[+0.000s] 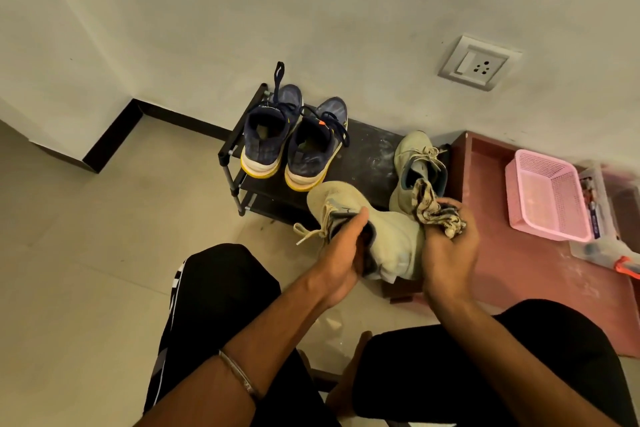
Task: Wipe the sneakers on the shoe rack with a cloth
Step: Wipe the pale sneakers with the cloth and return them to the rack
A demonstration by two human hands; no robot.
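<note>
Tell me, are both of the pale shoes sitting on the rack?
No, only one pale sneaker sits on the shoe rack; the left hand holds the other pale sneaker off it.

A low black shoe rack (367, 156) is seen at the centre of the frame, set on the pale tiled floor (86, 253) against the wall. On the left part of its top shelf a pair of navy sneakers with yellow soles (294, 142) is placed side by side, heels toward the camera. At the right end of the same shelf one beige sneaker (414, 166) is stood. White dust marks are visible on the bare shelf between them. Right of the rack, a reddish-brown wooden surface (519, 263) is seen, and on it a pink plastic basket (550, 198) is placed, with a clear container (602, 215) just beside it.
</note>
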